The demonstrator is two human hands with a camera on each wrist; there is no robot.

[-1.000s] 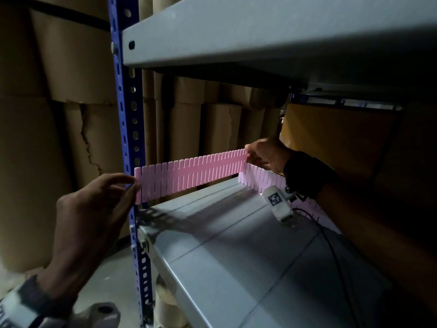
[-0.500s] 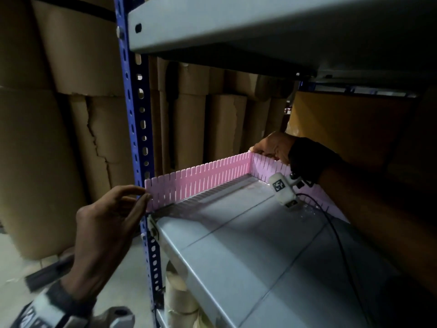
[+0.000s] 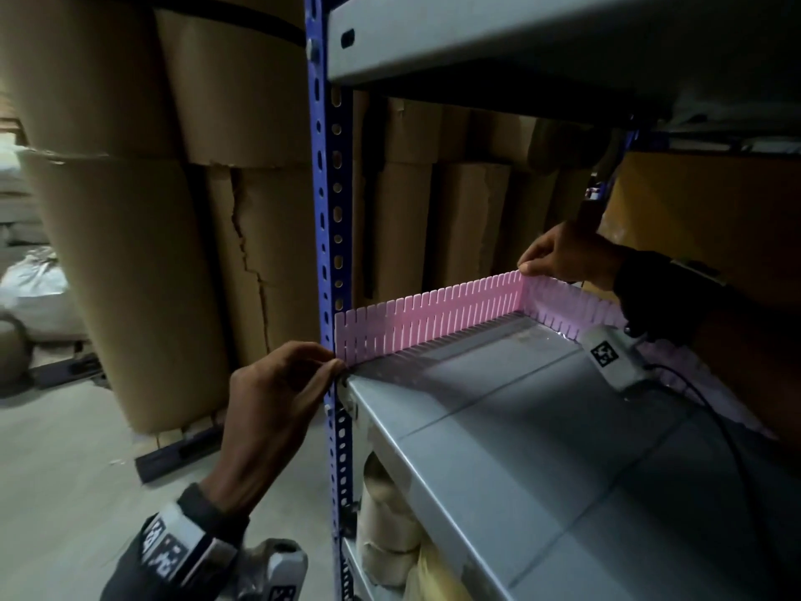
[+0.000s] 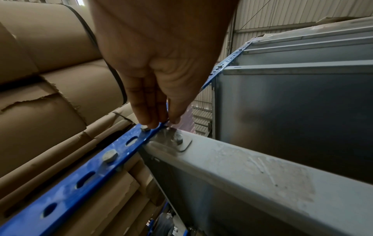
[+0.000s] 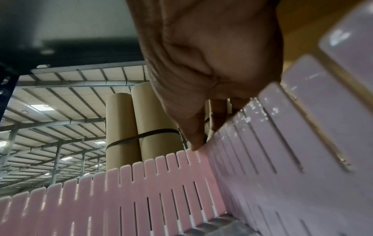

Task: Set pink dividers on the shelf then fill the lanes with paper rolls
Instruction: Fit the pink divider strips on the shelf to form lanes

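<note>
Pink divider (image 3: 433, 318) lowered onto shelf (image 3: 542, 427) edge.

The slotted divider (image 3: 433, 318) along the shelf's left edge is pale pink, as is the second divider (image 3: 563, 312). The shelf (image 3: 498, 448) is grey, its perforated upright (image 3: 331, 210) blue. Large rolls (image 3: 130, 253) are brown, a wrist tag (image 3: 604, 354) black-and-white.

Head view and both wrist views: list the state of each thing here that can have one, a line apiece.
Pink divider: upright on edge along the shelf's left side, held at both ends.
Second pink divider: upright along the back, meeting the first at the corner.
Left hand: pinches the near end.
Right hand: pinches the corner.
Grey shelf: no paper rolls on it.
</note>
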